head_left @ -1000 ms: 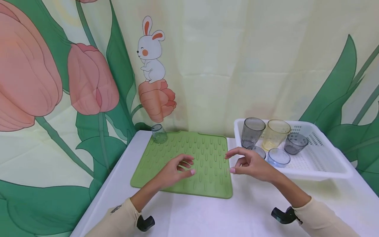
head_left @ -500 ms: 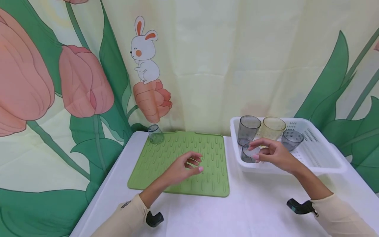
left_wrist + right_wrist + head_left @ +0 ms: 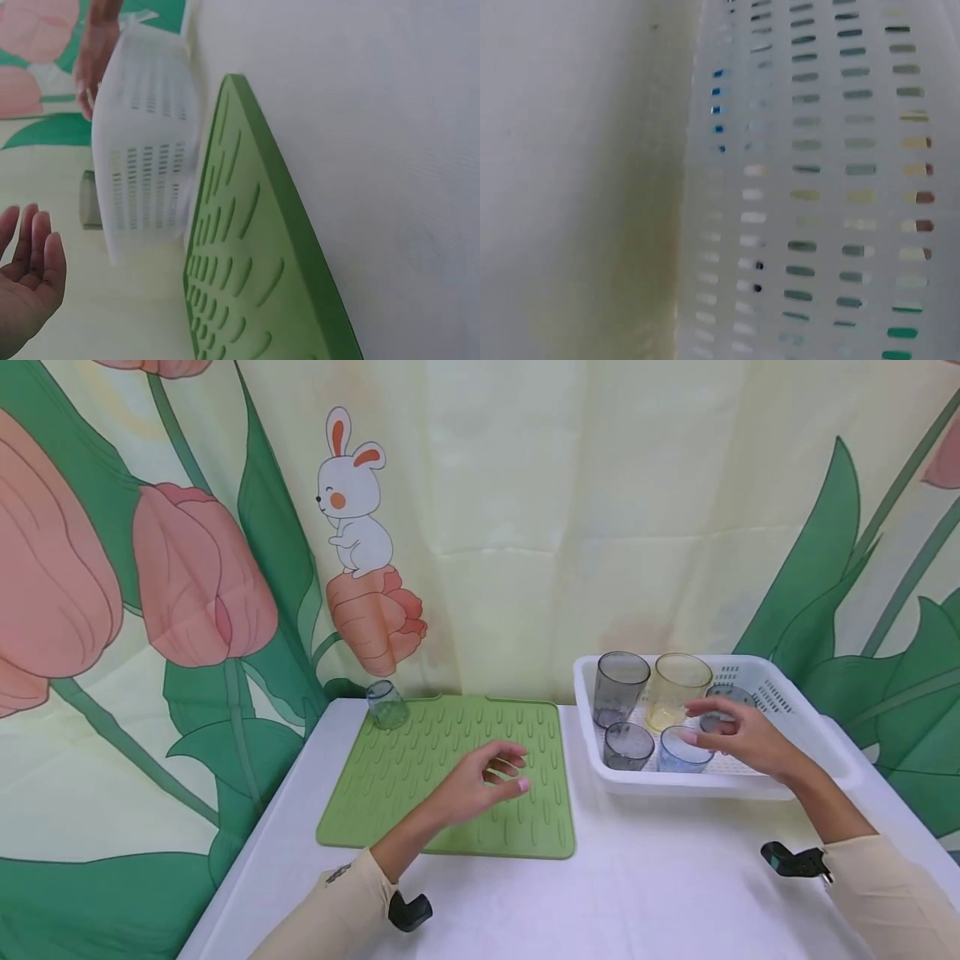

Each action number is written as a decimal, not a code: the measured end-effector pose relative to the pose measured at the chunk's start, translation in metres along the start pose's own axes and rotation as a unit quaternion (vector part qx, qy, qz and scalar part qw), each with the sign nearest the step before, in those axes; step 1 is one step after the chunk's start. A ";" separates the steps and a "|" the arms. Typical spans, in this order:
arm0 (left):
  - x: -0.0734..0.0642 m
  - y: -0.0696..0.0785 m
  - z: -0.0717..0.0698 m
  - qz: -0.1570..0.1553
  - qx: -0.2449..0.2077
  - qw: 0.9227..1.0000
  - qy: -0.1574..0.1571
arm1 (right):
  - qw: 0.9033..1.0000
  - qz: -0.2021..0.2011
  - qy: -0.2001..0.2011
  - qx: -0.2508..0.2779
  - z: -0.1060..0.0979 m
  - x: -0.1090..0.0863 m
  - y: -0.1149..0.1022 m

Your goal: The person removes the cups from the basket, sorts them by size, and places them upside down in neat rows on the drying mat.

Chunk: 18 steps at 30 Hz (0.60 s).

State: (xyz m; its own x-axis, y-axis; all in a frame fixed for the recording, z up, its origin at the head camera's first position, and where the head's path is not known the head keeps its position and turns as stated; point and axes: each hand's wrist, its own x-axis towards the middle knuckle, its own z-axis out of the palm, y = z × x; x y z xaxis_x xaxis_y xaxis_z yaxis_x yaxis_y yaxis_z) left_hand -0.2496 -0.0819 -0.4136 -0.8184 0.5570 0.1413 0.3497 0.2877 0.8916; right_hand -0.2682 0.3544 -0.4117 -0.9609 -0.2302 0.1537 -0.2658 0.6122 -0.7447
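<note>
My left hand (image 3: 480, 785) hovers over the green ridged drying mat (image 3: 450, 818), fingers loosely bent and holding nothing. In the left wrist view that hand (image 3: 30, 285) shows at the lower left, apart from the mat (image 3: 247, 247). My right hand (image 3: 742, 742) is over the white basket (image 3: 697, 785), its thumb overlapping the rim of a blue glass (image 3: 684, 756). Its fingers are spread apart, in front of a short dark glass (image 3: 729, 696) that they partly hide. The right wrist view shows only the slotted basket wall (image 3: 825, 187) up close.
Also in the basket stand a tall grey glass (image 3: 621, 689), a tall yellow glass (image 3: 678, 689) and a short grey glass (image 3: 628, 746). A small clear glass (image 3: 387, 704) sits at the mat's far left corner. A printed curtain (image 3: 510, 527) hangs behind the white-covered table (image 3: 525, 910).
My right hand has moved right, from beside the basket to over the glasses in it. My left hand has shifted slightly right over the mat. The view has turned a little to the right.
</note>
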 end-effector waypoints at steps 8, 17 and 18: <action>0.013 0.005 0.010 0.007 0.002 1.000 -0.012 | 0.996 0.041 -0.065 -0.047 -0.007 0.002 0.015; 0.026 0.011 0.017 0.008 0.013 1.000 -0.025 | 0.980 0.085 -0.172 -0.056 -0.007 0.009 0.023; 0.027 0.011 0.018 0.007 0.012 1.000 -0.026 | 0.979 0.086 -0.175 -0.053 -0.006 0.009 0.025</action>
State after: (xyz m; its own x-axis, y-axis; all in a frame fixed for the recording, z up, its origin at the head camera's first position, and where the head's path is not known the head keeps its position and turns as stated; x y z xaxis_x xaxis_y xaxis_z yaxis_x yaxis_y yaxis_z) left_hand -0.2597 -0.0492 -0.4074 -0.7890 0.6005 0.1299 0.3713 0.2976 0.8795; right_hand -0.2836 0.3725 -0.4246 -0.9115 -0.3515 -0.2138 -0.1271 0.7348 -0.6662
